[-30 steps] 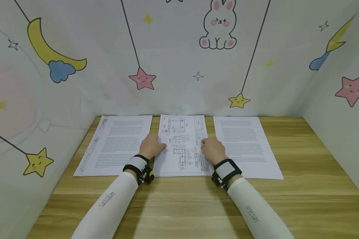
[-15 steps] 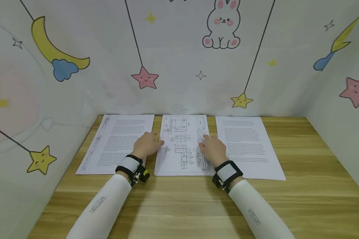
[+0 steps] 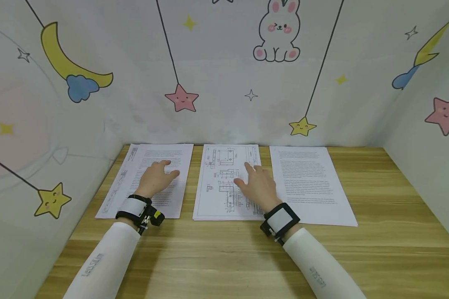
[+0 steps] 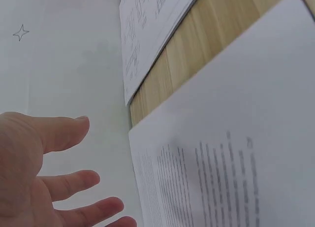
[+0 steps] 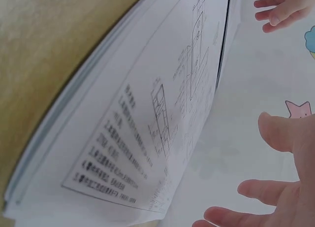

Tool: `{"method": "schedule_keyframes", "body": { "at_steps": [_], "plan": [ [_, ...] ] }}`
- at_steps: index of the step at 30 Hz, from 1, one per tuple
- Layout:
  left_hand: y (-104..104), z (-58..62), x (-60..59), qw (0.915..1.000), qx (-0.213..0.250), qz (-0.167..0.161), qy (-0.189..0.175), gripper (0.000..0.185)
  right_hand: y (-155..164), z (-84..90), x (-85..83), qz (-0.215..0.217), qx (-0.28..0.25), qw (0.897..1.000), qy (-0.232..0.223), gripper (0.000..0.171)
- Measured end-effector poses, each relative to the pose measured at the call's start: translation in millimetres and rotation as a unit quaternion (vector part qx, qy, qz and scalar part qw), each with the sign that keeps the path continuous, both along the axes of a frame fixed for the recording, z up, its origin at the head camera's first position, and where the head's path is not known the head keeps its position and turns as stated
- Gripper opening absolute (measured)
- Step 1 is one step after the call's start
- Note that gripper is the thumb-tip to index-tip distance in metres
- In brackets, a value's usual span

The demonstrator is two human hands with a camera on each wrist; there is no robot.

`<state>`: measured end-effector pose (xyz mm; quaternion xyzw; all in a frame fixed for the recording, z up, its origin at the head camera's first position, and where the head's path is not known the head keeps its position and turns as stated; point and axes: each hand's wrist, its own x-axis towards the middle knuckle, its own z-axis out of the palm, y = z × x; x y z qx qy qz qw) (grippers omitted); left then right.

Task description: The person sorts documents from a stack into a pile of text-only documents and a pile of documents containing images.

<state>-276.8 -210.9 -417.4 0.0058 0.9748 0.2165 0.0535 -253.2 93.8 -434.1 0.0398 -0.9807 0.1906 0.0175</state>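
Three stacks of printed sheets lie side by side along the back of the wooden bench (image 3: 224, 257). The left hand (image 3: 155, 178) hovers over the left text sheet (image 3: 134, 182), fingers spread and relaxed, gripping nothing. The right hand (image 3: 256, 185) is over the middle technical drawing (image 3: 218, 182), fingers likewise straight and loose; whether either hand touches the paper cannot be told. The right text sheet (image 3: 310, 182) lies just beside the drawing, untouched.

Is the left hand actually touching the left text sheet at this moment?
Cannot tell. In the head view the left hand lies over the left text sheet, but the left wrist view shows spread fingers without any plain contact or gap.
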Motion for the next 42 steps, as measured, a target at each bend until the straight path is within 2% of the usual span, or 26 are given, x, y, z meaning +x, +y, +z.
{"method": "schedule_keyframes", "body": {
  "at_steps": [5,11,17,20,26,31,37,42],
  "plan": [
    [-28.1,-0.8,1.1,0.9999,0.007,0.015,0.001,0.065,-4.8,2.7,4.3,0.022,0.013,1.000,0.009,0.077],
    [-64.8,-6.2,1.6,0.9989,0.011,0.039,-0.021,0.070,-10.4,4.8,9.4,0.036,0.007,0.999,0.007,0.079],
    [-100.4,-16.4,6.2,0.9962,-0.026,0.051,-0.066,0.074,-15.7,6.0,13.9,0.053,0.003,0.998,0.019,0.078],
    [-111.3,-21.9,9.5,0.9943,-0.047,0.052,-0.080,0.077,-17.8,5.9,15.4,0.058,0.010,0.998,0.022,0.078],
    [-111.1,-30.2,12.8,0.9915,-0.082,0.067,-0.075,0.086,-21.4,4.1,18.3,0.060,0.009,0.998,0.012,0.079],
    [-102.8,-32.0,11.3,0.9883,-0.119,0.070,-0.065,0.078,-24.1,-0.4,20.6,0.063,0.000,0.998,0.015,0.078],
    [-96.0,-26.9,9.5,0.9881,-0.117,0.076,-0.064,0.074,-25.0,-4.6,20.2,0.066,-0.004,0.998,0.019,0.077],
    [-96.4,-21.1,8.5,0.9899,-0.088,0.084,-0.073,0.084,-25.4,-6.5,20.8,0.069,-0.015,0.997,0.012,0.076]
  ]
}}
